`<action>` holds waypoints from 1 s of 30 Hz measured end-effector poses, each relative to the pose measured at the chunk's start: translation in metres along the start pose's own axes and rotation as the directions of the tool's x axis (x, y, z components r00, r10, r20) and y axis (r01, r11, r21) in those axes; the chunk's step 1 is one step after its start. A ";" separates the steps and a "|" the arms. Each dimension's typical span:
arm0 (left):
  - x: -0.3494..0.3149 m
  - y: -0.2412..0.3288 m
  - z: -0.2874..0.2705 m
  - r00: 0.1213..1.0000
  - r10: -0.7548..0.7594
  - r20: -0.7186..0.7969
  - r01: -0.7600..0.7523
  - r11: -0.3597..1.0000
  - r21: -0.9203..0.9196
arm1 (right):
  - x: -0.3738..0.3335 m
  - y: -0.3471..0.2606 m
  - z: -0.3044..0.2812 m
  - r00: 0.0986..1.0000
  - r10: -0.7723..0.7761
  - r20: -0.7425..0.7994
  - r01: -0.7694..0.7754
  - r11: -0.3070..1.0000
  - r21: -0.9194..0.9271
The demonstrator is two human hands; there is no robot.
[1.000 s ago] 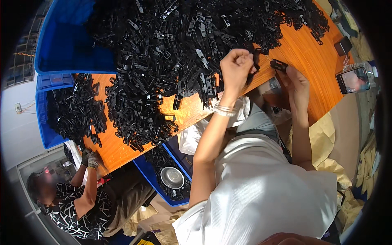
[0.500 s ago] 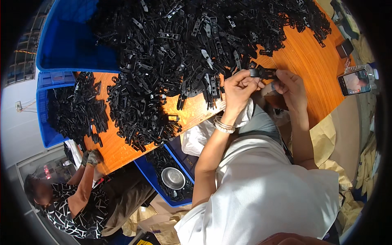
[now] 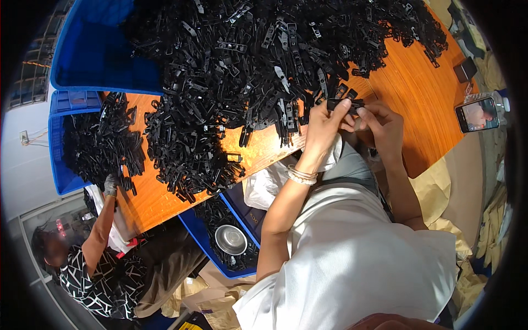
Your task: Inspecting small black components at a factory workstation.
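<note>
My left hand (image 3: 325,122) is closed on one end of a small black plastic clip-like part (image 3: 352,104), thumb pressed on top. At the other end of that part, the fingers of my right hand (image 3: 385,125) pinch it. Both hands are close together above the near edge of the wooden table (image 3: 421,104). Just beyond them spreads a large heap of similar black plastic parts (image 3: 242,60), some lying right behind my left fingers. What exactly the part looks like between my fingers is partly hidden.
Blue crates (image 3: 102,60) stand at the left, one holding more black parts. Below the table edge, a blue bin (image 3: 192,231) contains parts and a metal bowl (image 3: 231,240). A co-worker's gloved hand (image 3: 110,184) is at the left crate. A phone (image 3: 477,115) stands at the right.
My hands have come closer together, the right moving left and slightly down, with the black part now more covered by fingers. The co-worker's hand has reached farther up toward the crate.
</note>
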State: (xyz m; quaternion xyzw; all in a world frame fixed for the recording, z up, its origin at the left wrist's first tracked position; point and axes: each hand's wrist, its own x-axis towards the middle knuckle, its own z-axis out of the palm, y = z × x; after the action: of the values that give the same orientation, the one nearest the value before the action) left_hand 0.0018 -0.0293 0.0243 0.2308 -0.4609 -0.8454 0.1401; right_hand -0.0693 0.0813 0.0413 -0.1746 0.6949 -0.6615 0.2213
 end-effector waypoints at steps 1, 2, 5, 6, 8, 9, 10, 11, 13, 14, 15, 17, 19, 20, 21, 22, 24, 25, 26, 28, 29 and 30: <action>-0.002 -0.001 0.001 1.000 0.022 -0.020 -0.021 0.998 0.051 | 0.000 0.001 0.000 0.999 -0.037 0.019 0.037 0.999 -0.005; -0.003 0.000 0.000 0.999 0.024 -0.021 -0.023 0.998 0.051 | 0.000 0.002 -0.002 0.999 -0.038 0.021 0.038 0.999 -0.004; -0.006 0.003 -0.002 0.998 0.044 -0.035 -0.036 0.978 0.208 | 0.002 0.004 -0.005 0.995 0.057 0.083 -0.060 0.998 0.036; -0.007 0.003 -0.002 0.998 0.046 -0.034 -0.038 0.977 0.209 | 0.002 0.005 -0.004 0.996 0.072 0.048 -0.075 0.996 0.056; -0.009 0.007 -0.004 0.993 0.117 0.010 -0.116 0.962 0.246 | 0.002 0.002 -0.002 0.996 0.083 0.023 -0.085 0.993 0.078; -0.009 0.009 -0.005 0.993 0.122 0.008 -0.120 0.962 0.247 | 0.001 -0.003 -0.002 0.990 0.122 0.076 -0.130 0.986 0.106; -0.009 0.011 -0.006 0.996 0.084 0.030 -0.088 0.967 0.237 | 0.001 -0.006 -0.003 0.979 0.159 0.130 -0.176 0.975 0.132; -0.009 0.013 -0.007 0.998 0.046 0.053 -0.057 0.972 0.228 | 0.002 -0.004 -0.002 0.979 0.156 0.132 -0.174 0.976 0.133; -0.006 0.014 -0.008 0.997 0.013 0.075 -0.029 0.975 0.222 | 0.004 0.003 0.000 0.991 0.052 0.126 -0.071 0.986 0.152; -0.004 0.013 -0.008 0.995 0.017 0.100 -0.038 0.977 0.212 | 0.005 0.003 0.000 0.991 0.048 0.129 -0.068 0.986 0.153; -0.001 0.014 -0.008 0.992 0.021 0.125 -0.046 0.978 0.202 | 0.006 0.003 -0.001 0.991 0.075 0.113 -0.093 0.982 0.165; 0.012 0.026 -0.009 0.976 -0.020 0.216 -0.051 0.947 0.317 | 0.011 0.009 -0.006 0.991 0.098 0.096 -0.114 0.977 0.179; 0.035 0.042 -0.012 0.912 0.188 0.365 -0.372 0.753 0.542 | 0.017 0.022 -0.015 0.987 0.146 0.060 -0.158 0.944 0.289; 0.051 0.059 -0.015 0.779 0.441 0.446 -0.597 0.306 0.741 | 0.019 0.021 -0.016 0.988 0.146 0.060 -0.157 0.944 0.290; 0.071 0.070 -0.023 0.645 0.613 0.456 -0.614 0.061 0.787 | 0.018 0.020 -0.017 0.988 0.147 0.054 -0.157 0.940 0.304; 0.089 0.081 -0.030 0.662 0.639 0.392 -0.499 -0.015 0.867 | 0.018 0.019 -0.017 0.988 0.149 0.049 -0.157 0.935 0.317; 0.114 0.106 -0.037 0.693 0.567 0.444 -0.325 -0.304 0.895 | 0.016 0.019 -0.016 0.984 0.154 0.093 -0.175 0.937 0.301; 0.129 0.114 -0.043 0.683 0.518 0.515 -0.243 -0.505 0.829 | 0.015 0.018 -0.014 0.977 0.157 0.142 -0.191 0.941 0.280; 0.139 0.119 -0.046 0.704 0.421 0.571 -0.211 -0.644 0.736 | 0.015 0.019 -0.013 0.978 0.154 0.142 -0.189 0.941 0.281; 0.151 0.120 -0.048 0.748 0.325 0.579 -0.224 -0.698 0.681 | 0.013 0.020 -0.012 0.974 0.152 0.168 -0.196 0.938 0.288; 0.153 0.120 -0.048 0.747 0.323 0.581 -0.226 -0.698 0.679 | 0.014 0.021 -0.012 0.975 0.152 0.165 -0.195 0.937 0.288; 0.155 0.122 -0.050 0.739 0.296 0.605 -0.264 -0.699 0.665 | 0.015 0.020 -0.012 0.973 0.145 0.180 -0.194 0.935 0.295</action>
State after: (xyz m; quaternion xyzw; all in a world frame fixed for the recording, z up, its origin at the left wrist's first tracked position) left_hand -0.1015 -0.2001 0.0633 0.0501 -0.9777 0.1158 0.1681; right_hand -0.0875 0.0840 0.0200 -0.1278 0.5752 -0.7255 0.3556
